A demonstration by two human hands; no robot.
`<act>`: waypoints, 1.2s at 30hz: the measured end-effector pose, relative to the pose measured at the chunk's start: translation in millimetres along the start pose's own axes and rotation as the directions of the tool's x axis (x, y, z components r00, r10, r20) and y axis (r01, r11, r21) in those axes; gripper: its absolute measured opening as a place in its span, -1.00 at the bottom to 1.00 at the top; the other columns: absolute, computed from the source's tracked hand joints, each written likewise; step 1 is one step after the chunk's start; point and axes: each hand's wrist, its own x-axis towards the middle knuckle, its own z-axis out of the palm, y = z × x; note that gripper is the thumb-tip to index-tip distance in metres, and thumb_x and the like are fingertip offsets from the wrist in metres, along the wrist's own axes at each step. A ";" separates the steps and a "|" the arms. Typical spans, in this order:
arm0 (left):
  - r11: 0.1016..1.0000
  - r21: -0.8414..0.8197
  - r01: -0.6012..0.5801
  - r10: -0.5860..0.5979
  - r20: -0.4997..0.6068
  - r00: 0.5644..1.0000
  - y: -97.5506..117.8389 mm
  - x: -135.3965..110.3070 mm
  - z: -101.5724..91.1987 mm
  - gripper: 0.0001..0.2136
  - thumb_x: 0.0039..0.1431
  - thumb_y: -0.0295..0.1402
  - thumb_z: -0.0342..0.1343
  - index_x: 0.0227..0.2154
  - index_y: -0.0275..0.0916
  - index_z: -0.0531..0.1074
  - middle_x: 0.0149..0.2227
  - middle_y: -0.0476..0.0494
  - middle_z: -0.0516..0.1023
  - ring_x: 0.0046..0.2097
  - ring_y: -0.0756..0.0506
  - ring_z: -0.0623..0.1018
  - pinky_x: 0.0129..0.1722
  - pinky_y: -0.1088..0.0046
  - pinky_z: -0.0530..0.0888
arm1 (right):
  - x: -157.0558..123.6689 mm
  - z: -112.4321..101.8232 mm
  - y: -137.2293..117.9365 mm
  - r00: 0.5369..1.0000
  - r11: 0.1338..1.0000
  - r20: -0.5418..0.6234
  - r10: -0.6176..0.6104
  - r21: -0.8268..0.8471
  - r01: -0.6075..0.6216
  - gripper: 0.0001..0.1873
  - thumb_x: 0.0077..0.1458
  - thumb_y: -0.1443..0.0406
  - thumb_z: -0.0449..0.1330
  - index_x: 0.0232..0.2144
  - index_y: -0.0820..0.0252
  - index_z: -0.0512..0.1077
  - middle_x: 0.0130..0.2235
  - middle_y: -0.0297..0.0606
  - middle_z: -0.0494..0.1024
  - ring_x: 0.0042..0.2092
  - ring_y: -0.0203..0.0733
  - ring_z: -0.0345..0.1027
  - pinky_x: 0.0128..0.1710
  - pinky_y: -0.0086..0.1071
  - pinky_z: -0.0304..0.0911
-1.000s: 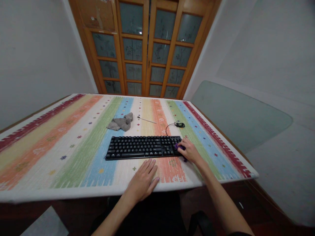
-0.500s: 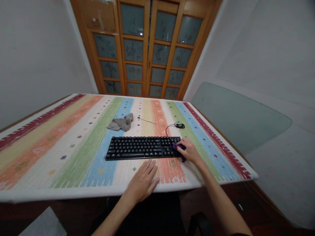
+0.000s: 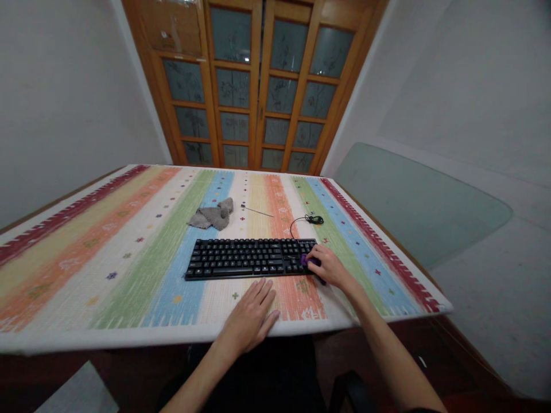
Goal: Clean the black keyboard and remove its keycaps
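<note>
A black keyboard (image 3: 241,257) lies flat on the striped tablecloth in front of me. At its right end, over the number keys, my right hand (image 3: 325,264) is closed around a small purple object (image 3: 305,260), mostly hidden by the fingers; its kind is unclear. The purple part rests at the keys, and a dark bit of it shows below the hand. My left hand (image 3: 253,312) lies flat with fingers stretched out on the cloth, just below the keyboard's front edge and apart from it.
Behind the keyboard lie a crumpled grey cloth (image 3: 213,215), a thin dark stick (image 3: 258,211) and the keyboard's coiled black cable (image 3: 313,219). The tablecloth (image 3: 124,275) runs to the table's near edge. Beyond stand wooden glass-paned doors (image 3: 258,109).
My right hand has shifted slightly left over the number keys with the purple object. My left hand stays in place.
</note>
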 end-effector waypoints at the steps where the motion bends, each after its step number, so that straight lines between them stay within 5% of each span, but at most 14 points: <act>1: 1.000 -0.002 0.000 0.000 -0.003 1.000 -0.3 -0.4 0.9 -0.58 0.34 -0.17 -0.11 0.17 -0.24 0.24 0.26 -0.28 0.26 0.31 -0.22 0.22 0.23 0.09 0.30 | -0.2 -0.7 -0.5 1.000 1.000 -0.022 0.010 0.016 -0.010 -0.89 0.08 0.38 0.12 -0.41 0.17 0.46 -0.35 -0.24 0.43 -0.26 -0.14 0.30 -0.20 -0.27 0.23; 16: 1.000 0.019 0.009 -0.009 0.041 0.999 2.3 2.2 -5.9 -0.59 0.33 -0.19 -0.07 0.14 -0.30 0.27 0.26 -0.31 0.27 0.29 -0.26 0.25 0.22 0.08 0.33 | -28.7 19.4 -31.5 0.988 0.958 -0.150 0.033 -0.276 -0.074 -0.81 0.20 0.39 0.03 -0.28 0.18 0.45 -0.28 -0.10 0.43 -0.20 -0.02 0.27 -0.15 -0.19 0.21; 23: 1.000 0.011 0.004 -0.004 0.020 1.000 2.4 2.2 -7.0 -0.60 0.34 -0.18 -0.08 0.14 -0.26 0.27 0.26 -0.28 0.27 0.29 -0.23 0.26 0.23 0.10 0.32 | -33.2 23.4 -37.5 0.972 0.970 -0.231 0.045 -0.223 -0.098 -0.80 0.21 0.37 0.02 -0.28 0.20 0.46 -0.30 -0.08 0.44 -0.23 -0.01 0.30 -0.18 -0.17 0.24; 30: 0.999 0.034 0.004 -0.005 0.035 0.999 1.6 1.6 -3.5 -0.59 0.34 -0.19 -0.08 0.14 -0.29 0.27 0.27 -0.30 0.26 0.29 -0.24 0.24 0.23 0.10 0.31 | -42.3 23.5 -29.5 0.964 0.977 -0.242 -0.113 -0.205 0.063 -0.78 0.23 0.38 0.03 -0.29 0.20 0.48 -0.30 -0.12 0.48 -0.26 -0.10 0.32 -0.20 -0.23 0.29; 36: 0.999 0.032 -0.010 0.009 0.006 1.000 0.5 1.3 -2.2 -0.59 0.34 -0.18 -0.08 0.14 -0.28 0.27 0.25 -0.30 0.28 0.28 -0.23 0.27 0.22 0.11 0.33 | -48.0 15.8 -25.5 0.974 0.988 -0.200 -0.108 -0.128 0.084 -0.79 0.21 0.37 0.06 -0.34 0.20 0.51 -0.34 -0.17 0.50 -0.31 -0.17 0.33 -0.27 -0.31 0.29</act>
